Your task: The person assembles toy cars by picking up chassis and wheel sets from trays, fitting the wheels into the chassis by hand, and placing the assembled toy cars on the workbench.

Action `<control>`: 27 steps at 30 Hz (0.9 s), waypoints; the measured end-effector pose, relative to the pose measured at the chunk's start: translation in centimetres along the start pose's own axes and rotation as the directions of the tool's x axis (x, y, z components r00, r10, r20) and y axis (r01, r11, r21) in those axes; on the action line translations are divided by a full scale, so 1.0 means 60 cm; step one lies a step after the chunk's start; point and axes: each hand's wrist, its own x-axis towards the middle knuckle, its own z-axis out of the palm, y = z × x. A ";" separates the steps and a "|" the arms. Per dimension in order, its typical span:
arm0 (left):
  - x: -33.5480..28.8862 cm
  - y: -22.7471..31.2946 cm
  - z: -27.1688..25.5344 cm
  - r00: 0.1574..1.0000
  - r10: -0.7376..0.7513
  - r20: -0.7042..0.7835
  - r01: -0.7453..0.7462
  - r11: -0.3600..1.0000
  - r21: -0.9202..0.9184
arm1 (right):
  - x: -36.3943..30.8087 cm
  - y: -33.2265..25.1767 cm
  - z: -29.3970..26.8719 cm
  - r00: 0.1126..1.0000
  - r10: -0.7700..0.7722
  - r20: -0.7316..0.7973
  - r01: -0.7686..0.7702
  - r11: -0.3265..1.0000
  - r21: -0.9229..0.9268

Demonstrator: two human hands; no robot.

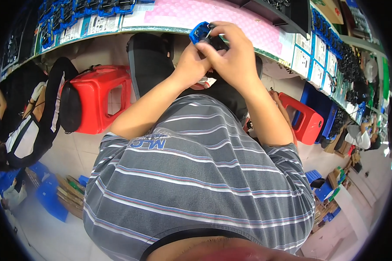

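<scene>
Just over the front edge of the workbench I hold a blue plastic housing with black parts inside (199, 32). My left hand (190, 65) is closed around its lower side, its fingertips partly hidden. From the right, my right hand (234, 54) grips the same piece, the thumb lying across the black part and the index finger bent over the top. Both hands touch each other below the piece. A small dark part shows near the right fingertips, but its kind is too small to tell.
On the bench lies a pink mat (178, 15). Rows of blue-and-black housings (80, 9) stand at the far left, more at the right (329, 37). A black tray (287, 19) sits at the back right. Red stools (102, 74) flank me, and a person sits at left.
</scene>
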 end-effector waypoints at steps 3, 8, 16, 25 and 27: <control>0.017 -0.002 -0.009 0.999 -0.023 -0.032 0.023 1.000 -0.015 | 0.002 -0.003 -0.021 0.992 0.083 -0.096 -0.075 0.994 0.077; 0.064 0.034 -0.017 0.986 0.138 -0.097 -0.101 0.942 0.320 | -0.006 0.019 -0.047 0.977 0.212 -0.028 -0.200 0.951 0.236; 0.120 0.041 -0.041 0.989 0.034 -0.141 0.055 0.813 0.580 | -0.012 0.020 -0.057 0.957 0.283 -0.058 -0.261 0.934 0.242; 0.009 0.091 -0.004 0.981 0.162 0.104 -0.178 0.968 0.175 | -0.012 -0.001 -0.073 0.994 0.110 -0.024 -0.105 0.984 0.141; 0.009 0.090 -0.008 0.979 0.173 0.111 -0.190 0.968 0.163 | -0.011 -0.002 -0.073 0.999 0.042 0.006 -0.042 0.997 0.060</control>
